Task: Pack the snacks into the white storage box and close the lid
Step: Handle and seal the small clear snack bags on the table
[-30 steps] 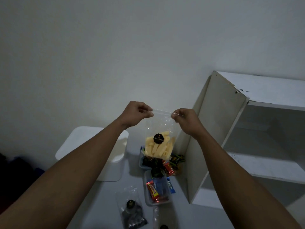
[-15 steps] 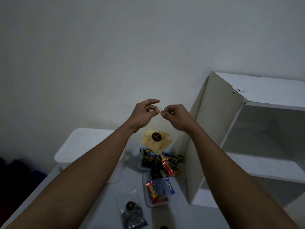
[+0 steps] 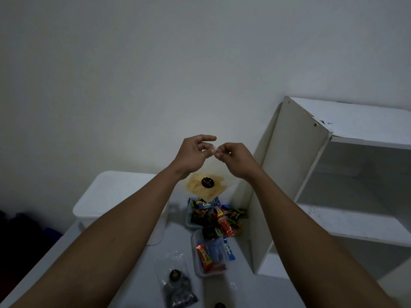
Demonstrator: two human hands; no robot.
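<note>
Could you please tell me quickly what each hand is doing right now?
Left hand: pinching the top edge of the clear bag of yellow snacks.
Right hand: pinching the same top edge, right beside it.

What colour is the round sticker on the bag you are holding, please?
Black sticker, seen in the head view.

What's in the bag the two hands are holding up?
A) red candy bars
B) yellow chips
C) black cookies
B: the clear bag, pinched at its top by the left hand and the right hand, holds pale yellow strips behind a black sticker.
</note>
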